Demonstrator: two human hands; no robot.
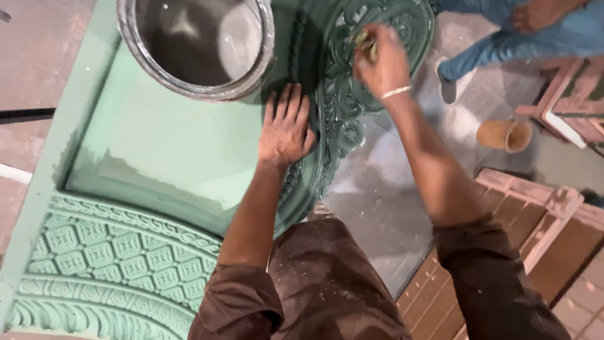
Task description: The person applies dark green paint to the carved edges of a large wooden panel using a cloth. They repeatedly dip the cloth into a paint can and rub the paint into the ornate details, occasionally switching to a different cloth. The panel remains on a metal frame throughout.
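Observation:
A large carved wooden piece painted pale green lies under me, with an ornate darker green scrollwork edge. My left hand rests flat on it, fingers spread, at the rim of the carved border. My right hand is closed around a small wad of brownish material and presses it against the scrollwork near the top. A thin bracelet sits on that wrist.
A round metal bucket stands on the green panel at the top. Another person's blue trouser legs and foot are at the upper right. A tan cup lies on the grey floor. Pinkish wooden frames lean at the right.

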